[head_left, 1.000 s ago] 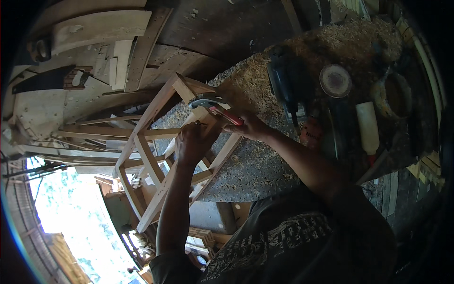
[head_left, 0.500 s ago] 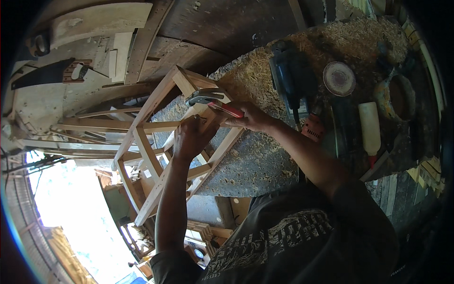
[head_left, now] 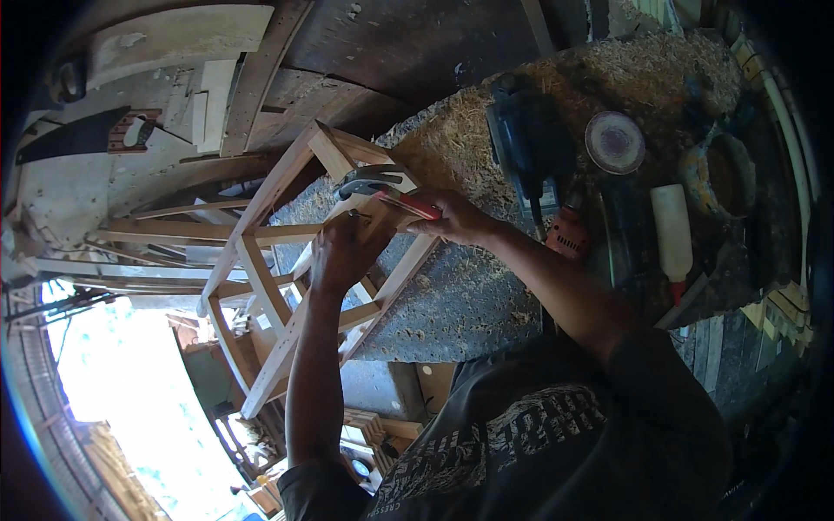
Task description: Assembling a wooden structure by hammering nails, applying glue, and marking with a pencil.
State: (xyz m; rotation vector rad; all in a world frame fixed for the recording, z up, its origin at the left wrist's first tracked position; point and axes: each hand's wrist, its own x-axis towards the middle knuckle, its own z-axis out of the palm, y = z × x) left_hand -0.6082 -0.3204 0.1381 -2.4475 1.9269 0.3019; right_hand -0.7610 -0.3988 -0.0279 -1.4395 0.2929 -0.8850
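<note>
My right hand (head_left: 456, 218) grips a claw hammer (head_left: 408, 203) by its red handle, its metal head over the near end of a wooden frame. My left hand (head_left: 340, 252) is closed at that same wooden frame (head_left: 265, 278), just below the hammer head. A small dark piece shows at its fingertips, too small to name. The frame, made of pale joined bars, stands tilted against the workbench (head_left: 452, 321), part of it past the bench's left edge. My forearms and hands hide some of its bars.
On the bench lie a dark power tool (head_left: 530, 139), a round disc (head_left: 615, 142), an orange-red power tool (head_left: 567, 233), a white bottle with red tip (head_left: 673, 230) and a round tub (head_left: 728, 178). Sawdust covers the far side. A handsaw (head_left: 87, 135) lies at far left.
The whole view has shifted slightly to the left. Both hands, the hammer and the wooden frame keep nearly the same places relative to each other.
</note>
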